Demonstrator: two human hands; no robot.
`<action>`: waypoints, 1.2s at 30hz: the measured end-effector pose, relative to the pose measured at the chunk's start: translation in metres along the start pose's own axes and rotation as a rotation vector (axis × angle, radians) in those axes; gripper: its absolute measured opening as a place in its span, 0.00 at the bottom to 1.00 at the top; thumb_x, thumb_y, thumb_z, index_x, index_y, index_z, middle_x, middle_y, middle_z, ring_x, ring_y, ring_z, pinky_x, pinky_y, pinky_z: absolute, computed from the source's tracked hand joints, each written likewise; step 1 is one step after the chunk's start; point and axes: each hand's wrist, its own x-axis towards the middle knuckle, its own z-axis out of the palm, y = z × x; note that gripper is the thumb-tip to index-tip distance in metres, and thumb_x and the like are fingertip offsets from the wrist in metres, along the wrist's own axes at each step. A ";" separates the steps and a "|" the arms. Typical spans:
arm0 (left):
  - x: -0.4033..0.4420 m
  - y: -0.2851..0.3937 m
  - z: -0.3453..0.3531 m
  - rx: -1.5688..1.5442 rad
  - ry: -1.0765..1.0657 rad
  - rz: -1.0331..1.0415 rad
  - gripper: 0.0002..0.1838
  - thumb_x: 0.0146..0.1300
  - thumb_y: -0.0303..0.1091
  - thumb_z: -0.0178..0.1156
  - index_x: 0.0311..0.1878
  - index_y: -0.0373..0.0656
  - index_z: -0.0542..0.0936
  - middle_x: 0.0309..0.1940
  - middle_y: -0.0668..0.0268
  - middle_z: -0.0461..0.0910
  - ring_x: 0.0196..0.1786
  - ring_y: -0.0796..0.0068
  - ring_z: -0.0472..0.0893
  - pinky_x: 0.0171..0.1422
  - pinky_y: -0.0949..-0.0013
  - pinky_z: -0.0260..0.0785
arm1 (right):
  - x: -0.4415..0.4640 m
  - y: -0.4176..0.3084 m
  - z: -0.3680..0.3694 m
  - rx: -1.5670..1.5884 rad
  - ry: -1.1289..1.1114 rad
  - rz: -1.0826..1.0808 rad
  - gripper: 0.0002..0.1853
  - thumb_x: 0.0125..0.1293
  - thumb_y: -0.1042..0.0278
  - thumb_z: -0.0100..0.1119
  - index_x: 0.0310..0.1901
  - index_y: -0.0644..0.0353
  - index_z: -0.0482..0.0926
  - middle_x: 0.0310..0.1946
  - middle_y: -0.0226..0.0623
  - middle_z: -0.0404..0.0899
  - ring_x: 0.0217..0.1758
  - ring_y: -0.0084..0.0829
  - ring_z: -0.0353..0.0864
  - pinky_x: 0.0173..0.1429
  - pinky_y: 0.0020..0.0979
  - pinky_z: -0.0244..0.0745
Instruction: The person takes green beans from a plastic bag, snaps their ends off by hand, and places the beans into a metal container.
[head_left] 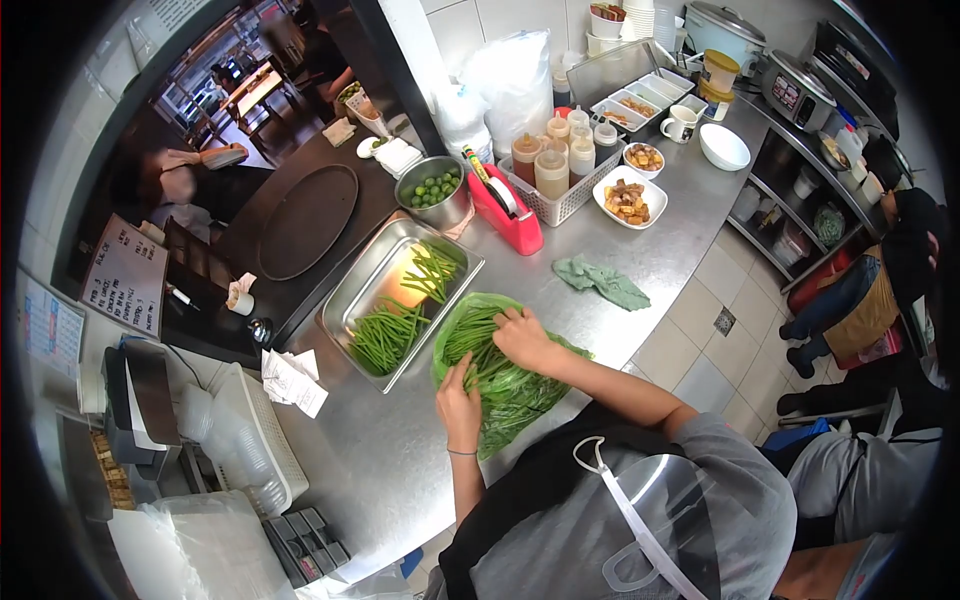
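Observation:
A translucent green plastic bag (525,408) lies open on the steel counter, with long green beans (470,330) showing in its mouth. My left hand (460,408) is at the bag's near left edge, fingers closed on the plastic beside the beans. Over the bag's opening, my right hand (527,343) has its fingers curled down onto the beans; the fingertips are partly hidden. Just left of the bag stands a steel tray (345,300) holding two piles of cut green beans (388,338).
Behind the tray are a steel bowl of green limes (437,190) and a red tape dispenser (508,212). A green cloth (600,282), a sauce bottle basket (565,205) and a bowl of fried pieces (630,198) sit to the right. Receipts (293,382) lie left. Other people stand at right.

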 end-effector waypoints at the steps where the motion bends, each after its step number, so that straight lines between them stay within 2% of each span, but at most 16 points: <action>1: 0.000 0.001 0.000 0.011 -0.014 -0.020 0.17 0.56 0.23 0.59 0.50 0.43 0.79 0.35 0.51 0.78 0.36 0.52 0.78 0.42 0.61 0.70 | 0.000 0.000 0.000 -0.013 0.041 -0.041 0.08 0.53 0.70 0.53 0.33 0.58 0.81 0.38 0.38 0.78 0.45 0.35 0.76 0.49 0.43 0.67; 3: -0.001 0.003 0.000 0.024 -0.027 -0.046 0.17 0.56 0.22 0.59 0.50 0.43 0.79 0.34 0.51 0.78 0.35 0.52 0.78 0.41 0.61 0.69 | 0.002 -0.004 0.008 0.034 0.103 -0.035 0.08 0.54 0.70 0.53 0.32 0.58 0.82 0.38 0.38 0.78 0.45 0.36 0.76 0.48 0.42 0.67; 5: 0.000 0.005 -0.002 0.024 -0.096 -0.074 0.23 0.50 0.17 0.57 0.52 0.42 0.77 0.41 0.56 0.79 0.43 0.53 0.79 0.47 0.60 0.71 | 0.005 -0.007 0.017 0.082 0.171 -0.025 0.08 0.54 0.70 0.53 0.30 0.58 0.82 0.37 0.37 0.79 0.45 0.36 0.76 0.48 0.41 0.67; 8: 0.000 0.007 -0.003 0.016 -0.099 -0.076 0.23 0.50 0.17 0.58 0.52 0.42 0.78 0.41 0.55 0.79 0.43 0.52 0.78 0.47 0.60 0.71 | 0.007 -0.005 0.022 0.122 0.245 0.045 0.08 0.54 0.70 0.52 0.29 0.58 0.82 0.36 0.37 0.79 0.45 0.36 0.76 0.48 0.41 0.67; 10: -0.002 0.003 -0.003 0.012 -0.095 -0.069 0.22 0.50 0.17 0.58 0.52 0.42 0.78 0.41 0.55 0.79 0.43 0.52 0.78 0.47 0.60 0.70 | 0.008 -0.001 0.022 0.019 0.069 0.023 0.08 0.55 0.70 0.52 0.34 0.58 0.80 0.35 0.37 0.79 0.44 0.35 0.77 0.48 0.42 0.68; 12: -0.004 0.001 -0.002 0.009 -0.091 -0.064 0.22 0.50 0.17 0.58 0.51 0.42 0.78 0.41 0.55 0.79 0.43 0.52 0.78 0.47 0.60 0.70 | 0.011 0.000 0.021 0.016 0.045 0.010 0.08 0.55 0.70 0.52 0.36 0.58 0.79 0.35 0.37 0.79 0.45 0.35 0.77 0.48 0.42 0.67; 14: -0.006 0.000 -0.002 -0.001 -0.038 -0.020 0.15 0.55 0.22 0.61 0.47 0.40 0.80 0.37 0.51 0.79 0.38 0.51 0.79 0.44 0.61 0.70 | 0.012 -0.001 0.019 0.013 0.019 -0.003 0.09 0.55 0.70 0.52 0.37 0.58 0.78 0.35 0.38 0.80 0.45 0.35 0.77 0.48 0.43 0.67; 17: -0.007 -0.001 -0.002 -0.022 -0.037 -0.027 0.15 0.55 0.22 0.61 0.47 0.39 0.80 0.37 0.50 0.79 0.39 0.51 0.79 0.44 0.61 0.70 | 0.011 -0.004 0.016 0.165 -0.089 0.002 0.10 0.55 0.70 0.52 0.40 0.58 0.77 0.36 0.39 0.80 0.47 0.37 0.77 0.48 0.43 0.66; 22: -0.007 0.003 -0.005 -0.023 -0.057 -0.048 0.16 0.55 0.22 0.60 0.48 0.39 0.79 0.39 0.50 0.79 0.40 0.50 0.79 0.45 0.60 0.70 | 0.010 -0.009 0.011 0.195 0.162 -0.036 0.11 0.53 0.74 0.54 0.40 0.59 0.75 0.35 0.38 0.80 0.43 0.39 0.78 0.48 0.43 0.65; 24: -0.006 0.003 -0.004 -0.018 -0.061 -0.038 0.16 0.55 0.22 0.61 0.49 0.39 0.79 0.40 0.50 0.79 0.41 0.49 0.79 0.46 0.60 0.71 | 0.009 -0.012 0.002 0.243 0.198 -0.072 0.10 0.53 0.75 0.55 0.39 0.59 0.74 0.36 0.38 0.79 0.44 0.39 0.78 0.49 0.41 0.65; 26: -0.005 0.001 0.001 0.012 0.024 -0.019 0.24 0.50 0.17 0.58 0.54 0.42 0.76 0.42 0.52 0.78 0.43 0.49 0.78 0.46 0.58 0.71 | 0.010 -0.016 -0.012 0.290 0.237 -0.107 0.09 0.52 0.76 0.56 0.37 0.58 0.73 0.37 0.38 0.78 0.45 0.39 0.77 0.50 0.39 0.65; 28: -0.004 0.002 0.001 0.040 0.014 -0.036 0.24 0.50 0.17 0.58 0.54 0.42 0.76 0.42 0.51 0.78 0.43 0.49 0.78 0.46 0.57 0.71 | 0.009 -0.021 -0.026 0.419 0.353 -0.194 0.07 0.51 0.74 0.57 0.34 0.61 0.75 0.31 0.41 0.79 0.39 0.41 0.79 0.44 0.38 0.69; 29: -0.004 0.003 0.001 0.067 0.005 -0.053 0.24 0.50 0.17 0.58 0.54 0.42 0.76 0.42 0.51 0.78 0.43 0.49 0.78 0.46 0.57 0.70 | 0.006 -0.023 -0.034 0.419 0.353 -0.193 0.07 0.51 0.74 0.57 0.34 0.61 0.75 0.31 0.41 0.79 0.39 0.41 0.79 0.44 0.38 0.69; 31: -0.003 -0.001 0.002 0.056 0.031 -0.026 0.23 0.50 0.17 0.58 0.52 0.41 0.76 0.41 0.52 0.78 0.43 0.49 0.78 0.45 0.57 0.71 | 0.003 -0.026 -0.054 0.628 0.284 -0.198 0.05 0.51 0.74 0.57 0.31 0.63 0.76 0.29 0.44 0.78 0.34 0.44 0.80 0.38 0.39 0.73; 36: 0.000 0.005 -0.003 0.002 0.047 -0.003 0.20 0.49 0.15 0.54 0.48 0.37 0.77 0.40 0.50 0.78 0.42 0.50 0.79 0.45 0.59 0.70 | -0.011 -0.020 -0.083 0.656 0.171 -0.232 0.04 0.53 0.74 0.57 0.29 0.64 0.78 0.28 0.46 0.79 0.33 0.46 0.80 0.36 0.41 0.75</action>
